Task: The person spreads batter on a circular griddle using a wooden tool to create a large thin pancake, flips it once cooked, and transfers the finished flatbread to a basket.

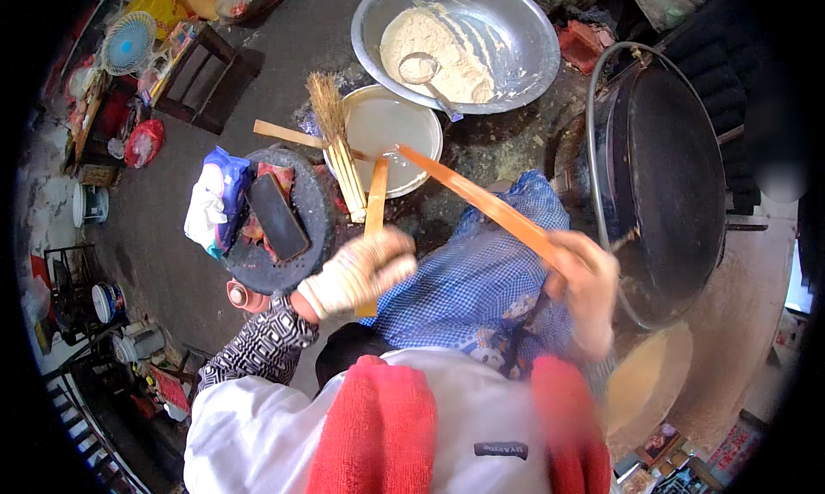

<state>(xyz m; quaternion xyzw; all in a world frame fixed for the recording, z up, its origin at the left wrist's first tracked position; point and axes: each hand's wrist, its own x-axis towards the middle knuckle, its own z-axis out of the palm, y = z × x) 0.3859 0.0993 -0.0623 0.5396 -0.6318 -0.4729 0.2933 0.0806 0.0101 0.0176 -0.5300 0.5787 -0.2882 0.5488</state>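
Note:
My left hand (361, 272), in a white knit glove, grips a flat pale wooden strip (376, 204) whose far end reaches the rim of a white tub of water (419, 117). My bare right hand (590, 281), blurred, holds a long flat orange-brown strip (480, 201); its tip is over the water, close to the other strip's end. A straw brush (338, 146) leans on the tub's left rim. Behind the brush lies another wooden strip (283, 133). Beyond the tub stands a large metal basin (535, 75) of pale batter or dough, with a ladle (435, 94) in it.
A large round dark griddle (677, 191) with a metal hoop stands at right. Below it, a thin round flatbread (644, 384) lies on a brown surface. At left, a round dark stool (309, 236) bears a smartphone (278, 217) and a wipes pack (216, 201). A blue checked cloth (457, 275) covers my lap.

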